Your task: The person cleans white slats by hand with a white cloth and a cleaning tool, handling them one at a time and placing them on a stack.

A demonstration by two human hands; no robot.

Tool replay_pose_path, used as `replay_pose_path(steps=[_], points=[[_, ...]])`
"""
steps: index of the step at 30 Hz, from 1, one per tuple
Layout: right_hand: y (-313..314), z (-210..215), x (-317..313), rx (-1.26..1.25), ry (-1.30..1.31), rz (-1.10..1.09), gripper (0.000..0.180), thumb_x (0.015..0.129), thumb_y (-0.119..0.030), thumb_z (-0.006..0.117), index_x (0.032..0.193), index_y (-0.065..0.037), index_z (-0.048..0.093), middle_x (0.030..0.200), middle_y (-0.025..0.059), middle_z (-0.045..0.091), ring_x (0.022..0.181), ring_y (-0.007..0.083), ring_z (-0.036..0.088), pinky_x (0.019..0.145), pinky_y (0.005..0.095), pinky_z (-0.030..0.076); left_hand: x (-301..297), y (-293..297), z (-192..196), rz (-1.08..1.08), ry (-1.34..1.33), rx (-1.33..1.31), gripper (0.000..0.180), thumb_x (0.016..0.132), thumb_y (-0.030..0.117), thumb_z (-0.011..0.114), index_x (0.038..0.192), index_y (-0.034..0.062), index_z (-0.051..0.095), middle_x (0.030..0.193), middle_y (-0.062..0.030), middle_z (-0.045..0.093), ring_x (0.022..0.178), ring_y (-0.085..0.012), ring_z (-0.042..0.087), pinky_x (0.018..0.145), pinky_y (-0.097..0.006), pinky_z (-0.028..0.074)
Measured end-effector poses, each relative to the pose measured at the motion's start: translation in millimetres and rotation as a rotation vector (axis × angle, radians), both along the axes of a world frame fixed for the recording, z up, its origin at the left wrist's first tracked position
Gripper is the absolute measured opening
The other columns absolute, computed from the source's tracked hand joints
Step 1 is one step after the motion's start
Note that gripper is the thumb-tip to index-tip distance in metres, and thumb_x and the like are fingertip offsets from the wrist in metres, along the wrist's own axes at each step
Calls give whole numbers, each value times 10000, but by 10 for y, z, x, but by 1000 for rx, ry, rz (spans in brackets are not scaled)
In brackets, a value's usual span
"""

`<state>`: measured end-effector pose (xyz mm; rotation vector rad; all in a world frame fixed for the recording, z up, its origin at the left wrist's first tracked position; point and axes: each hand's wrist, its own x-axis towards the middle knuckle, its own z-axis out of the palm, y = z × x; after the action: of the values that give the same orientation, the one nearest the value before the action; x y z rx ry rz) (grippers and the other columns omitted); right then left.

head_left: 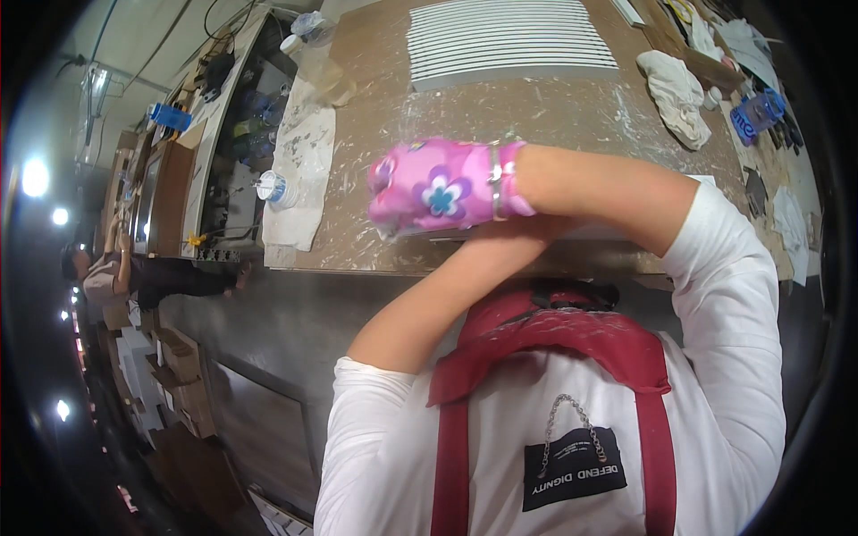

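Note:
My right arm reaches across to the left, and my right hand (433, 186) is wrapped in a pink flowered covering (471, 192), like a glove or mitt. A metallic band (496, 181) circles the wrist. The covered hand looks curled into a fist above the front edge of the worktable (536, 116); anything inside it is hidden. My left forearm (456, 277) passes beneath the right one, so my left hand is hidden. A pale strip (447, 238) shows a little under the arms at the table edge.
White slats (509, 40) lie side by side at the table's far end. A white cup (271, 186) stands on a stained sheet (299, 161) at left. A crumpled white cloth (675, 96) and blue bottle (758, 116) are at right. Another person (116, 275) stands far left.

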<state>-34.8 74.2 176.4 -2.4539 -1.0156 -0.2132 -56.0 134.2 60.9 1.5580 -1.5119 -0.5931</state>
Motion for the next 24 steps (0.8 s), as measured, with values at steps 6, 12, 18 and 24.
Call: replay_pose_path(steps=[6,12,18,24], points=[[-178,98,313,-12,430,-430,154,883,-197,553,877,-58,618,759,75,633,684,212,629,559,316,507,-25,-10,239,133,-610,-273,466,779,300,693,1125,24,547,1038,-191,551,1018,-353,525,877,-423,439],[-1210,324,-484,247,-147,-382,413,773,21,551,1180,-41,590,1094,115,572,889,222,623,806,269,512,53,-100,797,-13,-663,-90,415,798,328,662,1106,69,560,890,-148,554,903,-332,573,767,-427,479],[-1767,651,-2044,765,-145,-793,390,869,-133,594,1211,41,526,1137,118,586,1071,198,556,923,313,442,354,-162,1326,-247,-541,214,243,911,240,534,1089,80,578,896,-192,620,825,-388,585,675,-443,470],[-1866,14,-3164,762,-241,-1463,546,834,-392,638,1210,-1,565,1145,84,615,1039,153,576,876,266,481,307,-302,1062,-320,-413,276,243,912,215,518,1017,24,626,891,-204,598,871,-384,572,738,-431,449]])
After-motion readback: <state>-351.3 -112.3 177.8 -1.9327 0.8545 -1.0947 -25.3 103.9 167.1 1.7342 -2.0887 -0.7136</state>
